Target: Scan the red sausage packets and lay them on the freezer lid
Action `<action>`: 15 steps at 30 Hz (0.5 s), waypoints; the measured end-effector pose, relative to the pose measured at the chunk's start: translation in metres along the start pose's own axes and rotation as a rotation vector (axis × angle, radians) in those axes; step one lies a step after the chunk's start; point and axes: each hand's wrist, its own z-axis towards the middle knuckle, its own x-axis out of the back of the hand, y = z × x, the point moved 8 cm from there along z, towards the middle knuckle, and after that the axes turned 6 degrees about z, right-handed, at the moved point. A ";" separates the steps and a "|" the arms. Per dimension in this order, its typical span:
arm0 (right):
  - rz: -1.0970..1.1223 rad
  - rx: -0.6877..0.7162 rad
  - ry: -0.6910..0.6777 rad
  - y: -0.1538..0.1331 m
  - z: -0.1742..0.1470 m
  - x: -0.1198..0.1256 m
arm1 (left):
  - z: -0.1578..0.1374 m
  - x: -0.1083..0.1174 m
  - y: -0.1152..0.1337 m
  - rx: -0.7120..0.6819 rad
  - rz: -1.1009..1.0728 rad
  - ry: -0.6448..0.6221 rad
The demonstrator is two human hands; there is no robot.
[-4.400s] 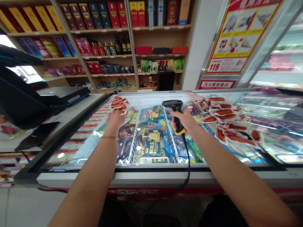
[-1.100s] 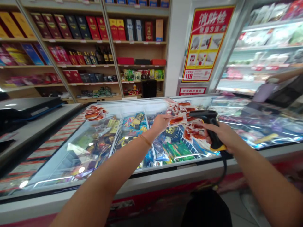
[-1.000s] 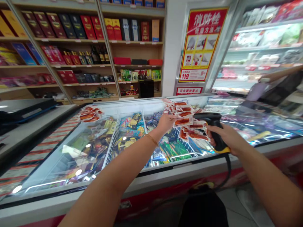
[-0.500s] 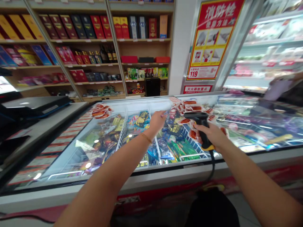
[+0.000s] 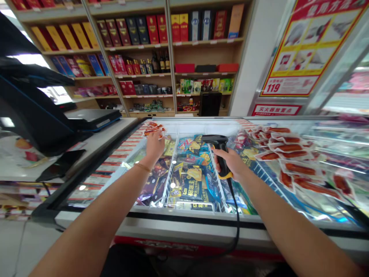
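My right hand (image 5: 232,163) is wrapped round the grip of a black-and-yellow handheld barcode scanner (image 5: 220,154), held over the chest freezer with its cable hanging down. At the far left of the freezer's glass top, my left hand (image 5: 155,146) reaches onto a small pile of vacuum-packed sausages (image 5: 152,127). Its fingertips are hidden behind the hand, so whether it grips a pack does not show. A larger spread of packed sausages (image 5: 291,148) lies on the glass to the right of the scanner.
Under the glass, wire dividers separate bagged frozen goods (image 5: 191,182). A counter (image 5: 121,129) with a flat black device (image 5: 93,117) stands at the left. Shelves of boxed goods (image 5: 138,30) line the back wall. A red fire-hydrant poster (image 5: 311,50) hangs at the right.
My left hand has moved left from mid-freezer to the small sausage pile. The view has turned right, while my right hand still holds the scanner.
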 end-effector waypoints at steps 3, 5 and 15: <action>-0.011 -0.024 0.001 0.013 -0.002 0.006 | 0.024 0.012 -0.018 0.027 0.131 0.040; -0.001 -0.038 0.022 0.018 -0.004 0.013 | 0.044 0.010 -0.025 0.029 0.208 0.018; 0.048 -0.107 0.091 0.025 -0.001 0.017 | 0.161 -0.048 -0.058 0.064 0.301 -0.287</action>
